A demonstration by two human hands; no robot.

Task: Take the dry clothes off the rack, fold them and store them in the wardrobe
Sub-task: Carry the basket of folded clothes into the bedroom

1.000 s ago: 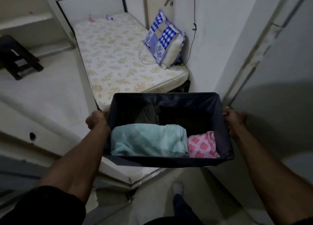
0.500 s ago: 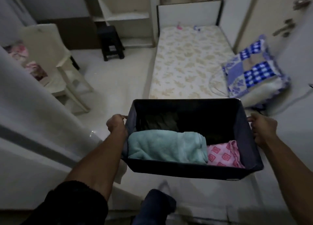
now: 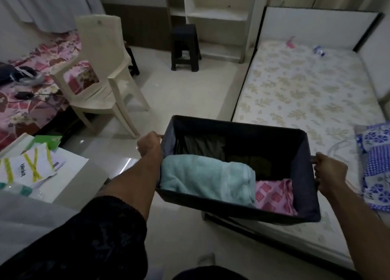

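A folded teal towel (image 3: 207,179) lies along the near wall of a dark fabric bin (image 3: 304,157), pressed toward the end that the left hand (image 3: 149,144) holds, so the towel's left edge sits just inside the bin wall beside that wrist. A folded pink patterned cloth (image 3: 274,195) lies touching the towel's right edge, in the near corner on the side of the right hand (image 3: 329,174). Behind both, deeper in the bin, something dark lies on the bottom; what it is cannot be told.

The bin hangs in the air between the two hands, tilted so its right end sits lower and nearer. The left hand is curled tight around a handle on the bin's left end wall, knuckles up, a black sleeve (image 3: 101,237) covering the upper forearm. The right hand is clamped on a handle on the right end wall in the same way, its forearm bare.

Past the right hand, a mattress with a leaf print (image 3: 306,94) stretches away, and a blue-and-white patchwork pillow (image 3: 375,165) lies on it just beyond that hand's knuckles. Ahead of the left hand stands a cream plastic chair (image 3: 105,77), and farther off a dark stool (image 3: 185,47) stands in front of a white shelf unit (image 3: 215,15). To the outside of the left forearm lie white papers with yellow stripes (image 3: 29,165) on a pale surface, and beyond them a bed with a pink floral cover (image 3: 38,85).
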